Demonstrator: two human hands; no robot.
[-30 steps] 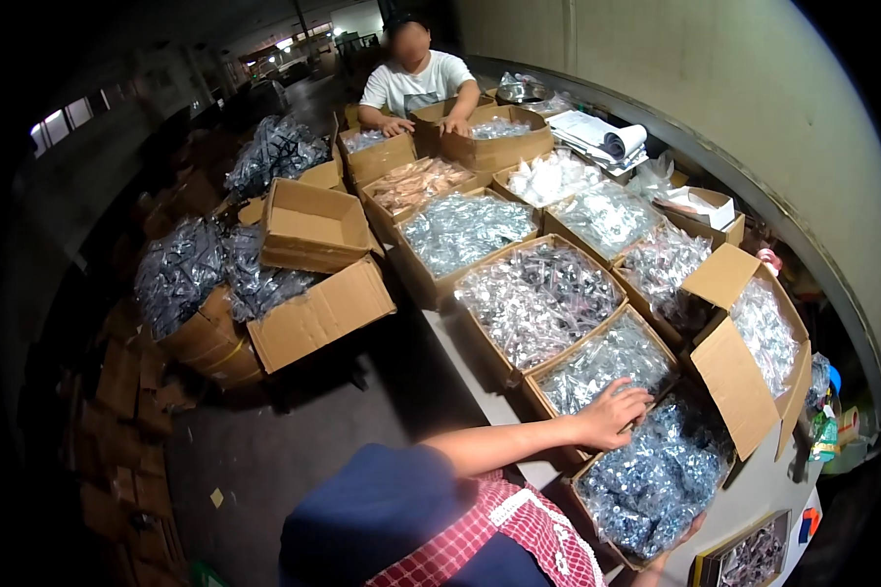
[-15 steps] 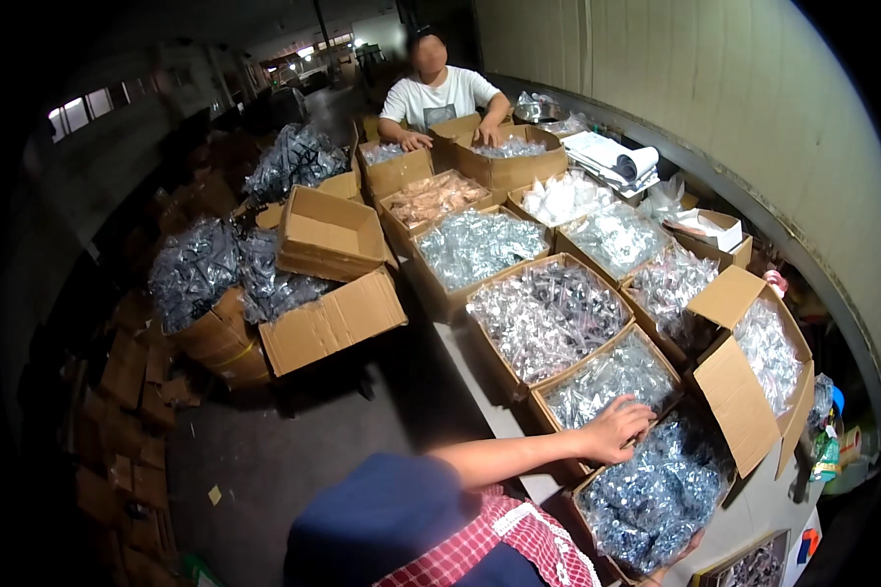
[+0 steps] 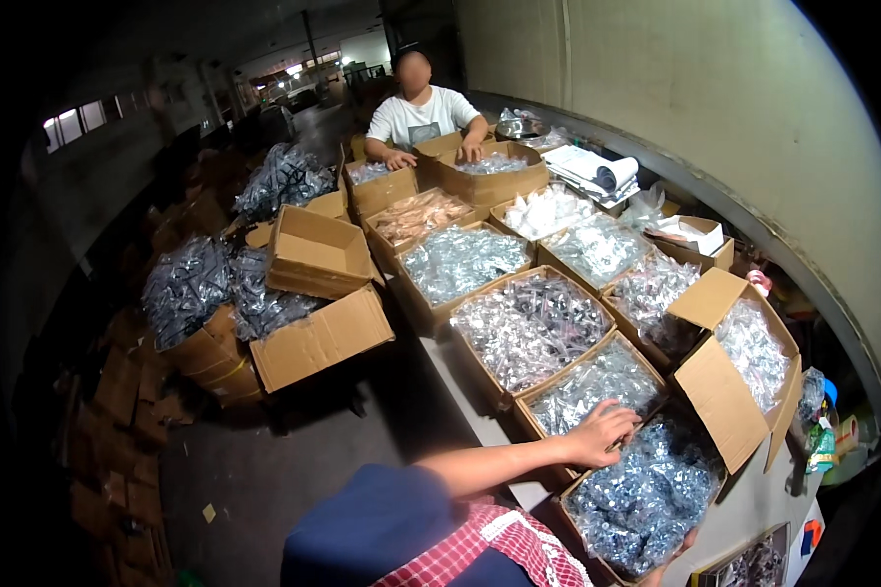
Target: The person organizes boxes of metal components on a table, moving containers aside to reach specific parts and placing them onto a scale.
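1. Head view, writing: the co-worker's white shirt [image 3: 450, 115] carries a dark printed panel [image 3: 424, 132], and a paper stack [image 3: 578, 168] lies near the wall [image 3: 715, 108]; any lettering on either is too small to read.
2. The near box [image 3: 579, 533], filled with bluish packets [image 3: 641, 499], sits at the front of the table [image 3: 749, 501], between the person's two hands.
3. The left hand [image 3: 602, 433] rests at that box's far edge, where it meets the box of grey packets [image 3: 597, 386]. Its fingers are bent and slightly spread; whether they pinch the cardboard, I cannot tell.
4. The right hand [image 3: 677, 560] is at the near box's lower right side, mostly hidden behind it; I cannot tell how its fingers stand.
5. Edges and room: the tabletop shows as a pale strip along the left edge and as a wider patch right of the near box, reaching toward a shallow box [image 3: 710, 575]. Dark floor [image 3: 264, 479] shows left of the table. An opened flap [image 3: 719, 406] leans out just beyond the near box.
6. Counts: eleven deep cartons of packets stand on the table, six in the left row and five in the right; one shallow box; one co-worker; one tilted open carton [image 3: 313, 279] at left.
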